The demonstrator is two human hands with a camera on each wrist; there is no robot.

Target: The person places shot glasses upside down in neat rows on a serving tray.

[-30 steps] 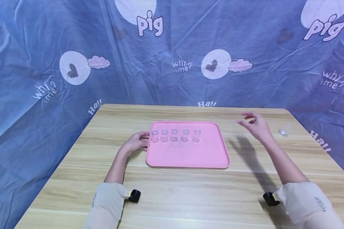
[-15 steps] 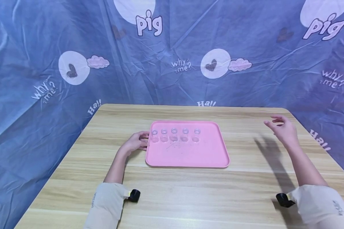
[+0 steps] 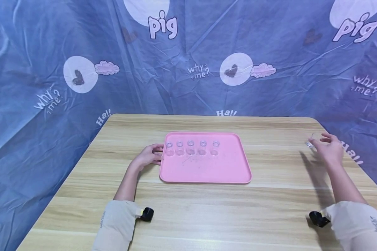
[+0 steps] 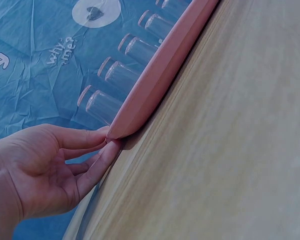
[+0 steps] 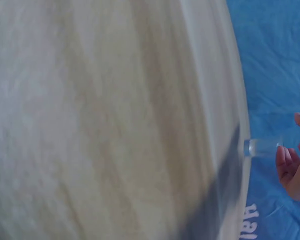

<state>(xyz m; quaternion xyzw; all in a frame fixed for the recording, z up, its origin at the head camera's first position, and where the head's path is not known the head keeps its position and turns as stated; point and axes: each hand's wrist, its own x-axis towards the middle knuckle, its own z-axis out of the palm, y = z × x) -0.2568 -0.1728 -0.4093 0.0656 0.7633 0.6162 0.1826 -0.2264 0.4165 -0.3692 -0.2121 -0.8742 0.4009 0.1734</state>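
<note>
My left hand pinches the left rim of the pink tray, thumb above and fingers beneath, as the left wrist view shows. A row of several small clear glasses stands along the back left of that tray. At the table's far right, my right hand is beside another clear glass. In the right wrist view this glass stands upright on the table near its edge. The right thumb and fingers are spread apart near its top; whether they touch it I cannot tell.
The tray lies on a light wooden table. A blue printed cloth hangs behind the table and along both sides. Black wrist cameras sit at both sleeves.
My right hand has moved right, away from the tray's side, to the glass at the far right. The left hand, the tray and its glasses stay as they were.
</note>
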